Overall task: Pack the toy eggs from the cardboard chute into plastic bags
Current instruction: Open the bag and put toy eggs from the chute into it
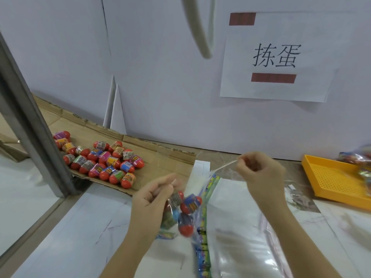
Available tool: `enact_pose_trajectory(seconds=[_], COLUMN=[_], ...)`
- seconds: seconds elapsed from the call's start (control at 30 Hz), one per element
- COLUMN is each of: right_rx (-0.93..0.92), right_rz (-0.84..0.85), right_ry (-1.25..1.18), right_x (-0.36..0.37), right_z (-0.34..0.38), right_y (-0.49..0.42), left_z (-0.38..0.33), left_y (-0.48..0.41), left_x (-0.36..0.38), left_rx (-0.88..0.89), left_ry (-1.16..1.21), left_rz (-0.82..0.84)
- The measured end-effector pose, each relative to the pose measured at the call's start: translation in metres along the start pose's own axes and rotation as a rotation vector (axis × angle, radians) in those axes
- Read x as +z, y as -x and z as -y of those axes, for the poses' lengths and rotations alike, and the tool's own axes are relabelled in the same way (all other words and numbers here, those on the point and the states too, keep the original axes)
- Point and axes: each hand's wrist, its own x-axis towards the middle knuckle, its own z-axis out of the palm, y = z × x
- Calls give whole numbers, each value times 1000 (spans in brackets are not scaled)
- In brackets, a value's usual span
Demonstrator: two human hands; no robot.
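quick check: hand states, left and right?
left hand: closed, gripping the top of the plastic bag with toy eggs inside.
right hand: closed, pinching a thin stretched strand that runs from the bag.

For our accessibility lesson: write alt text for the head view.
The left hand grips a clear bag of toy eggs while the right hand pinches a taut strand. More eggs lie on the cardboard chute.

Above the pinching right hand (pixel 261 171), a white sheet (pixel 277 91) on the wall (pixel 160 77) reads "拣蛋"; the egg wrappers (pixel 128 166) are unreadable.
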Motion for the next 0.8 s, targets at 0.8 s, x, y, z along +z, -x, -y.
enact_pose_trajectory(seconds=[0.8], right_rx=[-125], right_rz=[984], right_ry=[1408], right_x=[-28], right_z=[-30], right_y=[-71], left_z=[-1], left_y=[-13], left_x=[-37], left_rx=[-398], left_ry=[233], left_rz=[-204])
